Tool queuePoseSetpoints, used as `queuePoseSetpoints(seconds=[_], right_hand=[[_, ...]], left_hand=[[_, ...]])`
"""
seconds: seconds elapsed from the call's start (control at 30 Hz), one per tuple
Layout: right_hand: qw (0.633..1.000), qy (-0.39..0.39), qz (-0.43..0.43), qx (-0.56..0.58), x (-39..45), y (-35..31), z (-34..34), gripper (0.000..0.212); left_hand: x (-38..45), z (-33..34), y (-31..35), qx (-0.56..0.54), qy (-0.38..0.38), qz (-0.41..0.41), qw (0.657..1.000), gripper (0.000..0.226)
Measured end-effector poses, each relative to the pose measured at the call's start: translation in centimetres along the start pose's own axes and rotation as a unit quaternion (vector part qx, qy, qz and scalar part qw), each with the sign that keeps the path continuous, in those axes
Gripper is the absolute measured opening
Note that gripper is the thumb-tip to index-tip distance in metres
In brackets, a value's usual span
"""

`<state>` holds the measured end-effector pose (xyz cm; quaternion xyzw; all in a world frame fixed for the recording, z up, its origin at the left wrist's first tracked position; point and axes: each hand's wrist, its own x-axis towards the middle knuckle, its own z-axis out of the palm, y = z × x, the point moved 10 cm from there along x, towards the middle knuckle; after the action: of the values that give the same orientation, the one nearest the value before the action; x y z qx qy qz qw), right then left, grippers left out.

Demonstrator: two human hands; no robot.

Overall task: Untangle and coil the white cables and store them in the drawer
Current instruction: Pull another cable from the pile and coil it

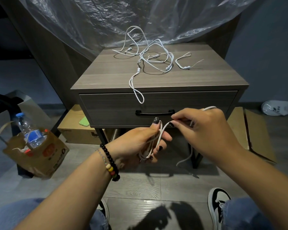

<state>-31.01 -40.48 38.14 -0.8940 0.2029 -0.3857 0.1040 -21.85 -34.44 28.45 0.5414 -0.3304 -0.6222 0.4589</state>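
My left hand (140, 143) grips a small bundle of coiled white cable (148, 146) in front of the nightstand. My right hand (204, 128) pinches the same cable's free length, which loops over its back and hangs down with a loose end (184, 159). A tangle of white cables (155, 58) lies on the nightstand top (106, 75), one strand (136, 90) drooping over the front edge. A short separate white cable (184, 63) lies at the top's right. The drawer (110, 108) is closed, its black handle (155, 112) just above my hands.
A paper bag (38, 155) with a water bottle (29, 130) stands on the floor at left. Cardboard boxes (78, 130) sit under and right of the nightstand. Clear plastic sheeting (106, 19) hangs behind. My shoes (218, 206) are on the floor below.
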Motion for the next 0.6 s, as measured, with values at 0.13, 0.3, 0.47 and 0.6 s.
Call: queuePoseSetpoints(seconds=[0.13, 0.3, 0.47, 0.6], right_hand=[[1.0, 0.0, 0.003, 0.014, 0.2, -0.2, -0.2, 0.012], [0.979, -0.044, 0.114, 0.161, 0.8, 1.5, 0.5, 0.017], [0.976, -0.171, 0.085, 0.104, 0.7, 1.1, 2.2, 0.026], [0.963, -0.195, 0.099, 0.155, 0.5, 1.2, 2.6, 0.02]], left_hand=[[-0.2, 0.3, 0.0, -0.02, -0.018, 0.001, 1.0, 0.038], [-0.4, 1.1, 0.0, -0.031, -0.052, 0.016, 0.998, 0.033], [-1.0, 1.6, 0.6, -0.037, -0.108, 0.03, 0.993, 0.036], [-1.7, 2.0, 1.1, -0.077, -0.164, 0.018, 0.983, 0.037]])
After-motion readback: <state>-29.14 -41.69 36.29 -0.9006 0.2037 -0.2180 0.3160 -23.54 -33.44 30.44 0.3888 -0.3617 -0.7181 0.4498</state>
